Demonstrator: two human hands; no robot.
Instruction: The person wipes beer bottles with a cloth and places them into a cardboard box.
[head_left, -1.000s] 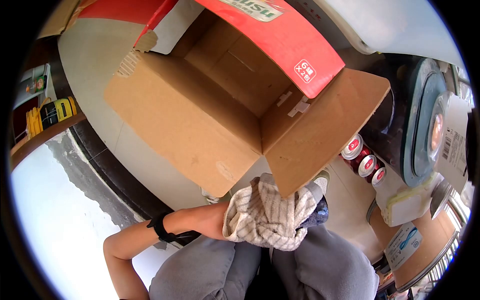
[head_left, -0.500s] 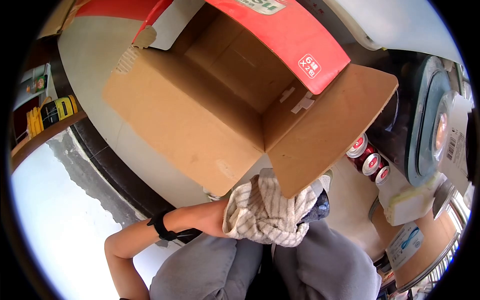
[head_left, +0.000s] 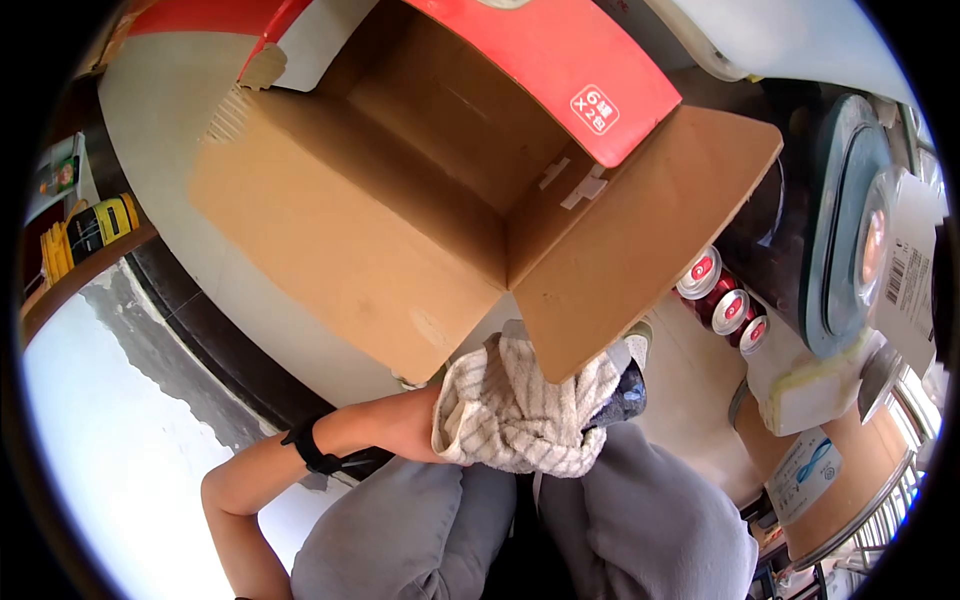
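From the lower left my left hand (head_left: 412, 425) reaches to a cream towel with grey-brown stripes (head_left: 525, 410), bunched above my knees. The hand grips its left side, and its fingers are hidden in the folds. A dark, shiny thing (head_left: 622, 397) sticks out at the towel's right end; what it is I cannot make out. My right hand does not show. Just beyond the towel an open brown cardboard box (head_left: 350, 230) with a red printed outer side lies with its opening towards me; one flap (head_left: 640, 240) overhangs the towel's top edge.
Red cans (head_left: 730, 312) stand on the floor right of the box. Farther right are a dark container with a blue-grey lid (head_left: 845, 230) and a brown drum (head_left: 840, 480) with a white label. Yellow packs (head_left: 90, 235) lie on a shelf at the left.
The view has shifted slightly, so box, towel and cans appear a little higher and farther left. The left hand stays at the towel.
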